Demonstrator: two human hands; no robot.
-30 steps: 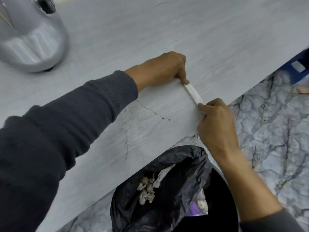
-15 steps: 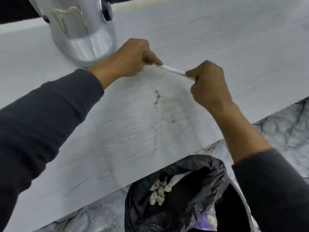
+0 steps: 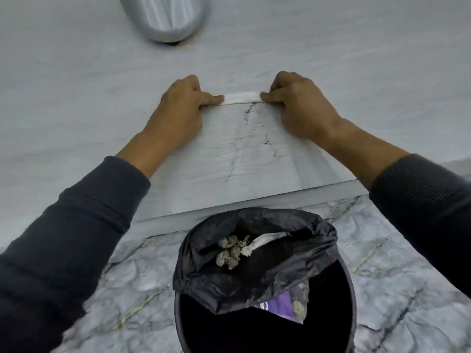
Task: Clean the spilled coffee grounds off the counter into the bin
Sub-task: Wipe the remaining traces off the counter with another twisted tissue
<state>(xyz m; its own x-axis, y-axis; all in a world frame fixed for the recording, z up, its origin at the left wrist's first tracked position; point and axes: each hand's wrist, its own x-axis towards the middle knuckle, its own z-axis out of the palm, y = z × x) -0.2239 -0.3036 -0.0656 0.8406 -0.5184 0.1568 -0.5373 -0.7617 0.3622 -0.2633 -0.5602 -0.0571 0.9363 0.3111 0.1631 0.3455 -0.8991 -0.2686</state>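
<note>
A folded white paper strip (image 3: pixel 240 98) lies flat against the pale wood-grain counter (image 3: pixel 76 98). My left hand (image 3: pixel 182 105) pinches its left end and my right hand (image 3: pixel 297 103) pinches its right end. Thin dark trails of coffee grounds (image 3: pixel 251 114) run from just below the strip toward the counter's front edge. Below that edge stands the black bin (image 3: pixel 339 327), lined with a black bag (image 3: pixel 209 250) that holds crumpled tissue and a purple wrapper.
A shiny silver appliance (image 3: pixel 165 19) stands on the counter beyond my hands. The floor (image 3: pixel 407 289) around the bin is grey marble-patterned tile. The counter's front edge (image 3: pixel 254 202) runs just above the bin's rim.
Both hands carried the strip from the counter's front edge back behind the grounds and laid it level. The view has swung so the bin sits straight below the hands.
</note>
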